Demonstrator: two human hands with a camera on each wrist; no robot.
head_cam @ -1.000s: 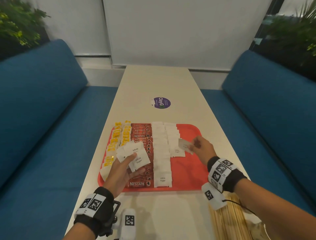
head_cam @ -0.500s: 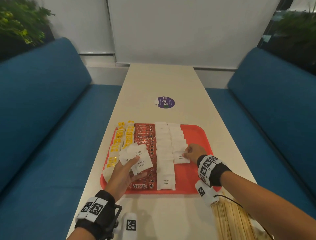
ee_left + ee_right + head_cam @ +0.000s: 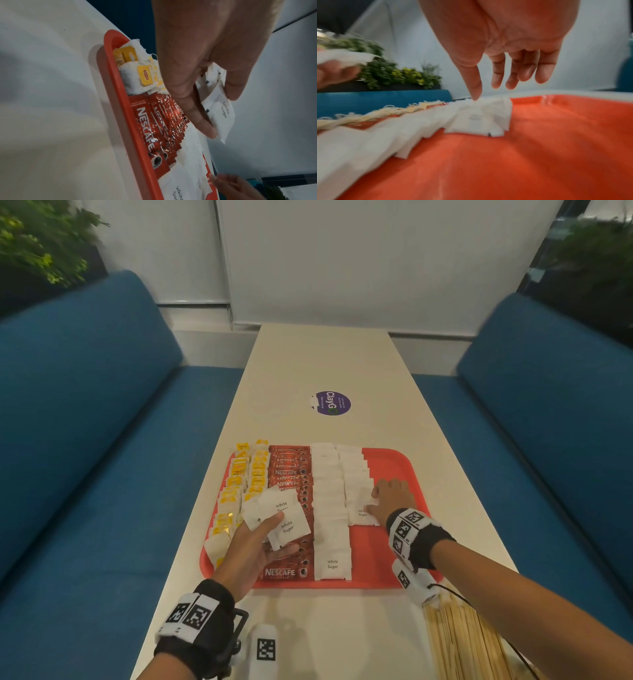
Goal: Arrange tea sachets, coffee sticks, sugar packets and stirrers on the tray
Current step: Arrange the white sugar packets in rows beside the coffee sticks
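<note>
A red tray carries rows of yellow tea sachets, red coffee sticks and two columns of white sugar packets. Over the coffee sticks my left hand holds a fan of several sugar packets, thumb on top; the same packets show in the left wrist view. My right hand hovers at the near end of the shorter right column, fingers relaxed. Its thumb tip touches the newest packet. Wooden stirrers lie on the table at the near right.
The tray sits on a long pale table with a purple round sticker beyond it. Blue sofas run along both sides. The tray's right part is bare red surface.
My right hand carried one sugar packet leftward and down onto the right column and let go of it; only the thumb touches it now. The left hand keeps its fan.
</note>
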